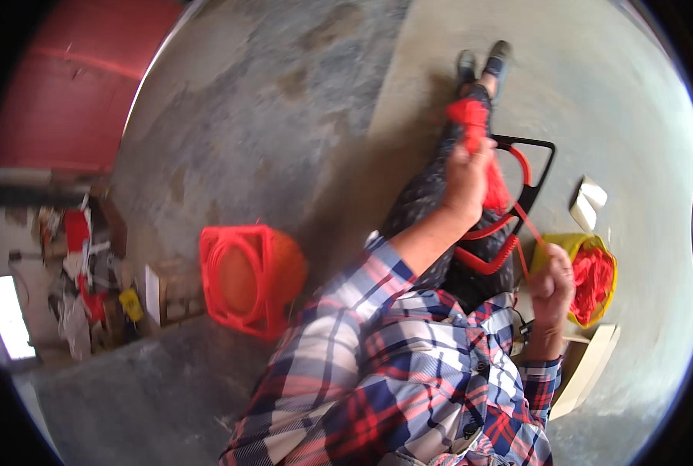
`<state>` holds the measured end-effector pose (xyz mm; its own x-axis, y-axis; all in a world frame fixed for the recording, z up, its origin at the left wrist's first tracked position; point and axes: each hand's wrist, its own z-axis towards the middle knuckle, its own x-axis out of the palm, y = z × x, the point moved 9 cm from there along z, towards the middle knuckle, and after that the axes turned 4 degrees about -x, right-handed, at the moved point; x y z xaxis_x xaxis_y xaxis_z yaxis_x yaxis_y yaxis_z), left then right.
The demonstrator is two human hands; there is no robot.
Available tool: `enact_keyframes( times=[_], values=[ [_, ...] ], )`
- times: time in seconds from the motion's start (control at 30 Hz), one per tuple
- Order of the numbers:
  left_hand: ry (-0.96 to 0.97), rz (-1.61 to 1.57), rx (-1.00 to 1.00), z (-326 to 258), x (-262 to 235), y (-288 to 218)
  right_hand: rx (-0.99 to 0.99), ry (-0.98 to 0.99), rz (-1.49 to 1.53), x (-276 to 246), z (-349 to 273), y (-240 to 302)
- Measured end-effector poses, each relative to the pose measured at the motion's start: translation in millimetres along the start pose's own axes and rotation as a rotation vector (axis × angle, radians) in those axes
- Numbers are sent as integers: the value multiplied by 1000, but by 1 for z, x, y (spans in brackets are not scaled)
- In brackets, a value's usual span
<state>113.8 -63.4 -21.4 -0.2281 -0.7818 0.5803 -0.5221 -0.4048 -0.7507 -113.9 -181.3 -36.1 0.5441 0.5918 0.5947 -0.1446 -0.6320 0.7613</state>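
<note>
- Cord [526, 225]: red, thin, runs taut from the left hand [468, 172] across a black frame [534, 167] to the right hand [552, 281]; judged light, soft and limp, likely to snag or tangle, not fragile
- Left hand: raised over the lap, fingers closed in a fist about a bunch [470, 116] of the red cord; the bunch stands above the knuckles
- Right hand: lower, near the shirt [408, 373], fingers curled shut on the cord strand; how tight, cannot tell
- Frame: black, angular, stiff by its look, lies on the dark trousers [424, 202]; red coils [486, 252] wrap its near edge; best held by a bare black bar, clear of the windings
- Bag [565, 242]: yellow, just beside the right hand, open, holds a loose red heap [592, 279]; soft, take the cord a strand at a time
- Floor [284, 116]: bare grey concrete, stained, hard and level
- Spool [245, 279]: orange, with square flanges, on the floor to the left, well apart from the hands
- Shoes [482, 64]: dark, at the far end of the outstretched legs
- Card [587, 203]: pale folded piece beyond the bag
- Clutter [90, 272]: small mixed items at the left edge, blurred
- Red wall [74, 85]: upper left
</note>
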Motion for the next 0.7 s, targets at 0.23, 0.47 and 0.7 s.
enact_keyframes(
  times=[0.23, 0.47, 0.7],
  values=[
    [657, 1711, 831, -58, 35, 29, 166, -68, -670, -59, 41, -33],
    [544, 2022, 217, -24, 37, 82, 144, 96, -482, -3, 55, -69],
    [392, 1354, 180, -46, 27, 85, 160, 36, -720, -67, 52, -60]
  ],
)
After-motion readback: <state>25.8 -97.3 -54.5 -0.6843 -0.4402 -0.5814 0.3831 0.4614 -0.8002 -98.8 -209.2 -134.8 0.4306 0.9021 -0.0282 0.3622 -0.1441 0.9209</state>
